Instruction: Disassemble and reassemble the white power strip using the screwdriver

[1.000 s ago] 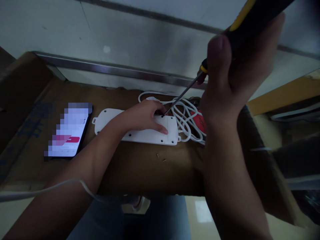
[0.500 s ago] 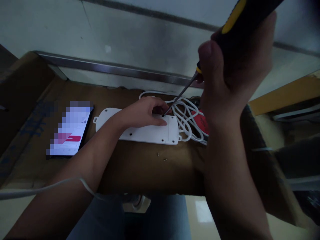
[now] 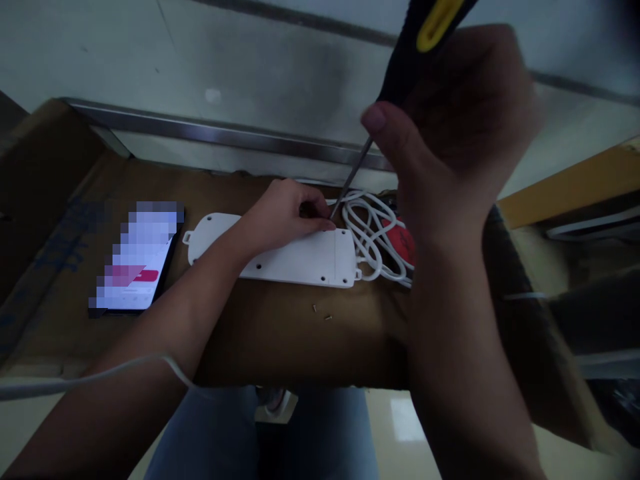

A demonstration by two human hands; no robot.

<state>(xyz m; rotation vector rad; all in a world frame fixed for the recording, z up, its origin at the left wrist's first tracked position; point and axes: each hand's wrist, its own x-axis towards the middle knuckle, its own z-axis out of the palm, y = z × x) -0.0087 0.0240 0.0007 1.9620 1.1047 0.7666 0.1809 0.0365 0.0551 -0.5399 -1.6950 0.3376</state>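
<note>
A white power strip lies with its screw-holed back facing up. My right hand grips a black-and-yellow screwdriver, its thumb along the handle and the shaft slanting down to the left. The screwdriver's tip reaches the far edge of the strip, near its right end. There my left hand rests over the strip, thumb and fingers pinched together around the tip. Anything small between those fingers is hidden. Two small screws lie on the cardboard in front of the strip.
A lit smartphone lies left of the strip. The coiled white cord and a red object sit to the right. Cardboard walls rise at both sides, and a tiled wall stands behind. A thin pale cable crosses my left forearm.
The screwdriver's tip has come up and away from the screw hole to the strip's far edge, its handle tilting left. My left thumb and fingers have closed in at the tip.
</note>
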